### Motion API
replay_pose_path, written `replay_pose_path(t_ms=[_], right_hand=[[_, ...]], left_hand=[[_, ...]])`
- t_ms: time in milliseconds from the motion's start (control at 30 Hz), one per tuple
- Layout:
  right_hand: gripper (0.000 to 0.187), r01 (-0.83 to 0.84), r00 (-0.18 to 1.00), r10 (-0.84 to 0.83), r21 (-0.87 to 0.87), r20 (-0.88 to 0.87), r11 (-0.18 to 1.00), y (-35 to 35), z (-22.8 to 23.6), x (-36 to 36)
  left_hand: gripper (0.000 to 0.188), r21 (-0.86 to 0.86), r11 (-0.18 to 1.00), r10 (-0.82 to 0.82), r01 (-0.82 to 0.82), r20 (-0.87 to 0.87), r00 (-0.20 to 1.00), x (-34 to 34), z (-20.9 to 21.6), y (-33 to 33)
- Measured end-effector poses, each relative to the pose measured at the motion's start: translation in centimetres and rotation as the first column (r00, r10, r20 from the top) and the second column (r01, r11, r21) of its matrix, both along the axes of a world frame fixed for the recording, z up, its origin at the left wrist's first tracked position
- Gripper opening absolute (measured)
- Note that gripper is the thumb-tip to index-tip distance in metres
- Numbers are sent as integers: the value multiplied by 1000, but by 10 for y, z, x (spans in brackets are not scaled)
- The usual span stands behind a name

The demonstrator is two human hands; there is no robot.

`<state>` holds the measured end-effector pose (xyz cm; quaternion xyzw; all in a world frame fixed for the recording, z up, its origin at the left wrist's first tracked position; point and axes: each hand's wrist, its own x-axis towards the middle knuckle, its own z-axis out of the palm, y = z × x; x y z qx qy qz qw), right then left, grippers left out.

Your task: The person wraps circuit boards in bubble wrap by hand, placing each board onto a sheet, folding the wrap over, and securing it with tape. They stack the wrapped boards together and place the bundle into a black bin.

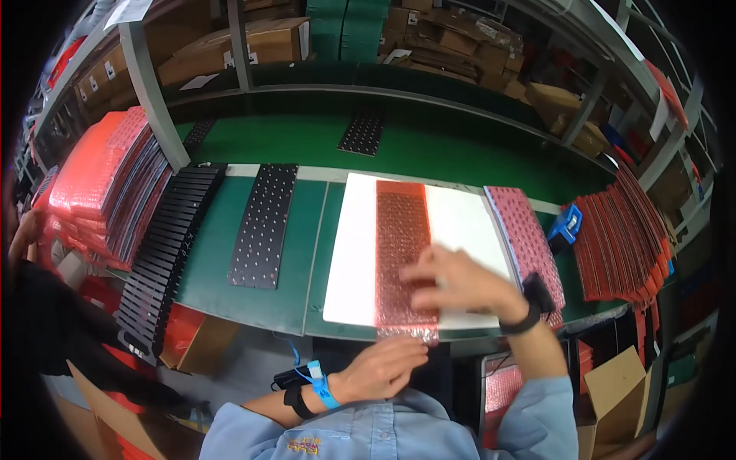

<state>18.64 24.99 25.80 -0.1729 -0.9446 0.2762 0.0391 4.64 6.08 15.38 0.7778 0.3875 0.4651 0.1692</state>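
Note:
A red bubble-wrap bag (pixel 402 253) with a dark panel showing through it lies lengthwise on a white board (pixel 349 253). Its clear lower flap (pixel 418 334) reaches past the board's near edge. My right hand (pixel 464 285) is over the bag's right side, blurred, with its fingers apart and nothing in them. Close below the flap is my left hand (pixel 383 369), fingers stretched toward the right and thumb apart. Whether it touches the flap I cannot tell. A pink bubble-wrap bag (pixel 525 241) lies along the board's right edge.
A dark dotted panel (pixel 264 226) lies left of the board, beside a black slotted rack (pixel 172 249). Wrapped panels are stacked at left (pixel 96 172) and right (pixel 617 238), near a blue tape dispenser (pixel 565 225). Another dotted panel (pixel 362 133) rests on the green belt (pixel 284 132).

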Motion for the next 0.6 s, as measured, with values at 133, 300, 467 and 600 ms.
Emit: replay_pose_path(t_ms=[133,300,467,600], right_hand=[[48,492,837,-433,114,-335,863,144,6,-121],[53,899,437,-825,197,-360,390,220,-66,-247],[54,886,454,-870,206,-192,416,236,-70,-242],[53,814,580,-748,198,-322,546,175,12,-171]], left_hand=[[28,16,991,-131,130,29,991,-3,-3,4],[35,-76,933,-340,353,141,930,-15,-7,1],[25,117,958,-275,262,118,954,-15,3,7],[30,-128,909,-373,396,175,911,-21,-9,5]])
